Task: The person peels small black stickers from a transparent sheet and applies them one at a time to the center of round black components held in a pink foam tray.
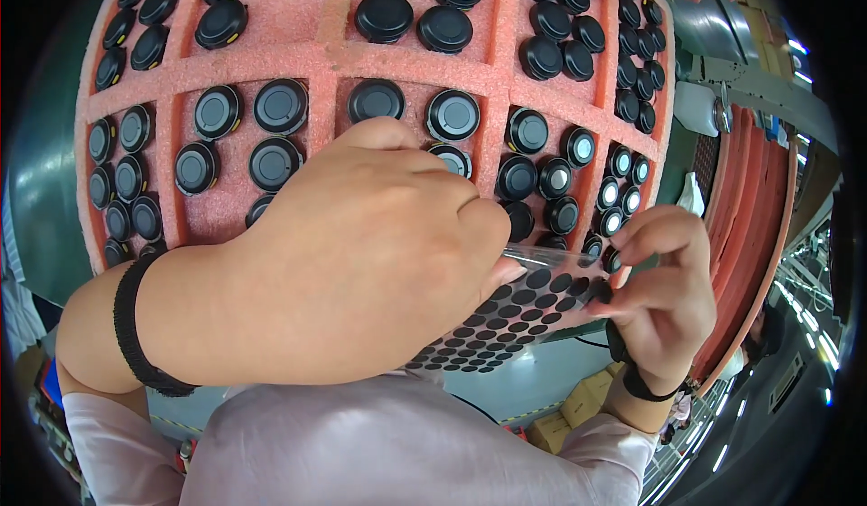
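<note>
A clear sheet covered in rows of black round stickers [515, 312] spans the space between my two hands, tilted above the near edge of the pink foam tray [406, 61]. My left hand [388, 226] is closed, its thumb pressed on the sheet's left part; the curled fingers hide part of the tray. At the sheet's right end, my right hand [668, 280] pinches the edge between thumb and fingers, close to a black disc. Round black caps [452, 114] fill the tray's compartments, several with grey or shiny centres. Beneath my left hand, some caps are covered.
Stacked pink foam trays [745, 235] stand to the right. Beyond the tray's right edge is a whitish translucent container [697, 108]. Cardboard boxes [587, 399] sit on the floor below, near a dark cable. A green surface [43, 181] shows at the left.
</note>
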Action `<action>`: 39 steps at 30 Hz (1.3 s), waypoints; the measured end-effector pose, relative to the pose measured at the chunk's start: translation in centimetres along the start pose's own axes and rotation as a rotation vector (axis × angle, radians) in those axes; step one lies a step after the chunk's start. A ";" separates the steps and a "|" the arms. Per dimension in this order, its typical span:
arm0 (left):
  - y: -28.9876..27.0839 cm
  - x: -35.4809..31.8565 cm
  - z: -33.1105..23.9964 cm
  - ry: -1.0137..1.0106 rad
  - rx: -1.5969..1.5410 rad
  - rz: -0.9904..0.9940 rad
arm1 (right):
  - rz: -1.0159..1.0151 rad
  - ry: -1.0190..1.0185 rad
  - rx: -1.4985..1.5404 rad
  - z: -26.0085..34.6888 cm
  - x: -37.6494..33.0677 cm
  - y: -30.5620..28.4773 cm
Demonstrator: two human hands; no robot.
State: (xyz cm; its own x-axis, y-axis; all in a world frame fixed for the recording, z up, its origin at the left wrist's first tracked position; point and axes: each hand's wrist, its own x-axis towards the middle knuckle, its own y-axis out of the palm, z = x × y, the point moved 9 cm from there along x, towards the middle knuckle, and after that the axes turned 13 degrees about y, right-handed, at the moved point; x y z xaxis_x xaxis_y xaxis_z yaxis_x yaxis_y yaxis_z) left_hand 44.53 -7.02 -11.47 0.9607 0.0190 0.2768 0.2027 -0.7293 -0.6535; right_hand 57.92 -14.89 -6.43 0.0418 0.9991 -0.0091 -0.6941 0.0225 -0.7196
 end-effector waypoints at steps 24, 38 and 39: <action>3.8 2.6 -2.5 0.177 0.137 -0.049 | 0.107 0.684 0.173 -7.2 2.5 2.9; 4.2 2.5 -2.4 0.171 0.152 -0.044 | 0.091 0.694 0.137 -7.3 2.6 3.1; 4.2 2.5 -2.4 0.170 0.152 -0.045 | 0.092 0.692 0.131 -7.3 2.6 3.1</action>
State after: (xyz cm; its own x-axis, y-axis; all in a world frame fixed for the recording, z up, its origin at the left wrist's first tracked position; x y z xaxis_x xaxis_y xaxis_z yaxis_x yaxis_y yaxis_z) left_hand 47.32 -11.73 -11.83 0.9070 -0.0759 0.4142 0.2830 -0.6185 -0.7331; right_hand 61.07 -12.48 -13.73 0.3957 0.7454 -0.5364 -0.7957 -0.0134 -0.6055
